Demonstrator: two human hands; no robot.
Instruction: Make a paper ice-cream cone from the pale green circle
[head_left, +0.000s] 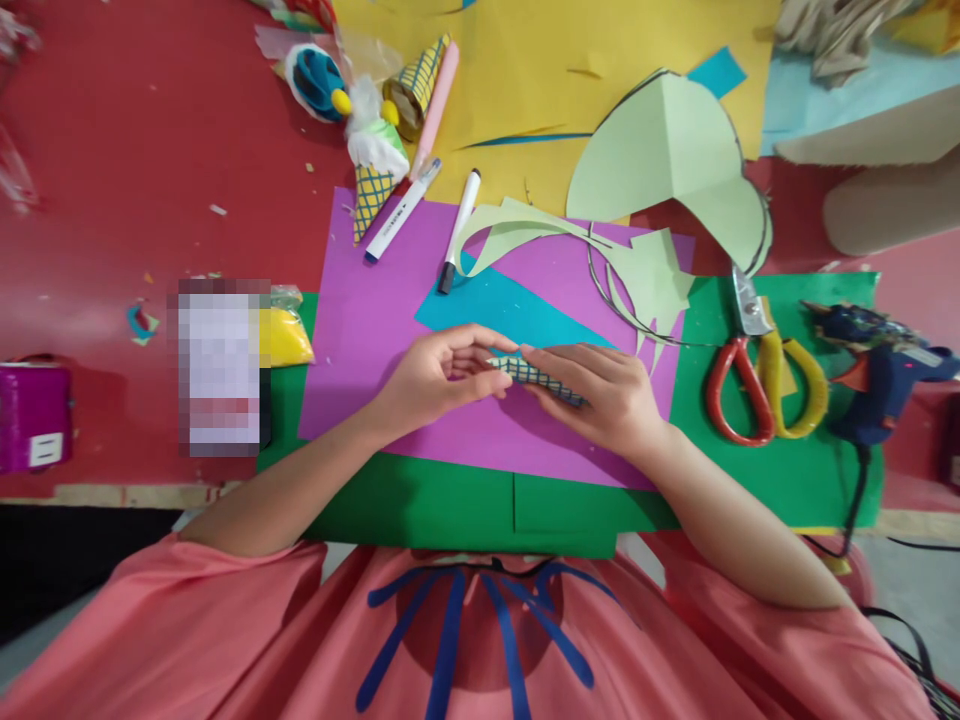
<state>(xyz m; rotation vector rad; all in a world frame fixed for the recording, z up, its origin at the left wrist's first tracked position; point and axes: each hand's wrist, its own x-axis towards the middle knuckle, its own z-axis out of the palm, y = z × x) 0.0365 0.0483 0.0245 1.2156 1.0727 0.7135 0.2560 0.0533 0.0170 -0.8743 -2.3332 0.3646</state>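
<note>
Between my hands is a rolled piece of pale paper with a dark blue grid pattern (541, 378), slim like a narrow cone. My left hand (427, 380) pinches its left end with thumb and fingers. Over its right part lies my right hand (611, 395), fingers wrapped along it, so that end is partly hidden. Both hands are above a purple sheet (457, 445), close to a blue paper piece (510, 305). Pale green paper scraps (656, 275) lie just beyond my right hand.
Red- and yellow-handled scissors (757, 375) and a blue glue gun (877, 390) lie right. Markers (403, 212), paper cones (373, 195) and a pale green cut-out (675, 150) lie farther back. A yellow packet (289, 335) and a blurred phone-like object (221, 370) are left.
</note>
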